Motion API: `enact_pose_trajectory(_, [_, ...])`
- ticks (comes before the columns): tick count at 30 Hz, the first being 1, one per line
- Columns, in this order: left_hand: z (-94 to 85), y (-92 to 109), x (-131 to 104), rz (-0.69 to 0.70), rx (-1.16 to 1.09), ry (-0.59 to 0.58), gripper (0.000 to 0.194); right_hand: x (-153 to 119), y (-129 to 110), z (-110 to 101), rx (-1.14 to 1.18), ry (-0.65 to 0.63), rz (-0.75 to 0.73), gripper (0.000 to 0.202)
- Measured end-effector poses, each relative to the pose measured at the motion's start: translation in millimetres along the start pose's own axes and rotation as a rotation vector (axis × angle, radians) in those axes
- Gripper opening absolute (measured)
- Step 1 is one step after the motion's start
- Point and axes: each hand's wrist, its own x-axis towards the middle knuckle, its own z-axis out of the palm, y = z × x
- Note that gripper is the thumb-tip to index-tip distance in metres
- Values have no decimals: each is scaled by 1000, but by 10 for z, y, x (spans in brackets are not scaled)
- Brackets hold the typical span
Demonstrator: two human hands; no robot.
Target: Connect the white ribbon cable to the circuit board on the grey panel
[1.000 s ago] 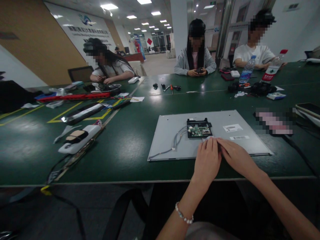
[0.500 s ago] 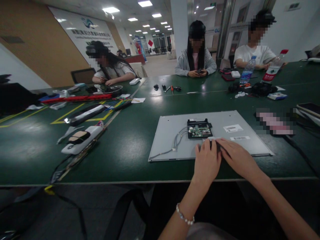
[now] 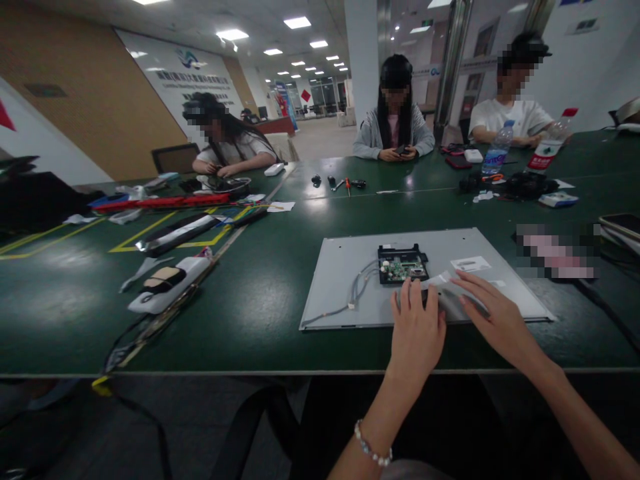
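A grey panel [image 3: 345,267] lies on the worktop [image 3: 245,300], the circuit board [image 3: 404,269] seated in its black frame [image 3: 400,253] with cable [image 3: 351,306] connected, the right hand [image 3: 497,320] open, the left hand [image 3: 417,330] over a dark piece [image 3: 425,294] (whether gripped or fastened, I cannot tell).

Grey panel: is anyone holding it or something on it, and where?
The grey panel isn't visibly gripped. The right hand is open; the left hand partly hides a small dark piece, and whether it's held cannot be told.
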Motion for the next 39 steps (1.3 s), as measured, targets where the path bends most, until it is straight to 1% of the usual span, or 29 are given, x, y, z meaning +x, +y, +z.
enact_pose_trajectory(3, [-13,-1,-9,23,34,36,45,-35,156,-129,-32,0,1,42])
enact_pose_trajectory(6, [-24,-1,-11,45,55,50,49,-76,449,-260,-83,-55,11,47])
enact_pose_trajectory(8, [-28,-1,-11,48,63,55,50,-97,676,-329,-127,-144,13,52])
enact_pose_trajectory(11, [-36,-4,-17,53,69,74,52,-122,950,-381,-175,-311,-41,58])
enact_pose_trajectory(13, [-45,-7,-23,69,70,89,53,-137,1046,-380,-200,-377,-69,59])
enact_pose_trajectory(15, [-60,-9,-28,93,66,100,54,-147,1076,-363,-221,-398,-92,59])
enact_pose_trajectory(19, [-88,-7,-31,131,45,109,55,-147,1017,-325,-254,-391,-128,63])
enact_pose_trajectory(26, [-90,3,-36,122,22,93,53,-41,787,-231,-306,-431,-192,71])
enact_pose_trajectory(28, [-89,2,-40,118,21,100,53,21,721,-157,-304,-436,-228,72])
enact_pose_trajectory(31, [-88,-3,-44,118,15,110,53,137,623,9,-301,-423,-267,73])
enact_pose_trajectory(37, [-70,-14,-51,114,-14,105,52,378,365,354,-301,-373,-306,65])
enact_pose_trajectory(39, [-65,-16,-56,106,-26,107,53,463,266,434,-305,-386,-323,63])
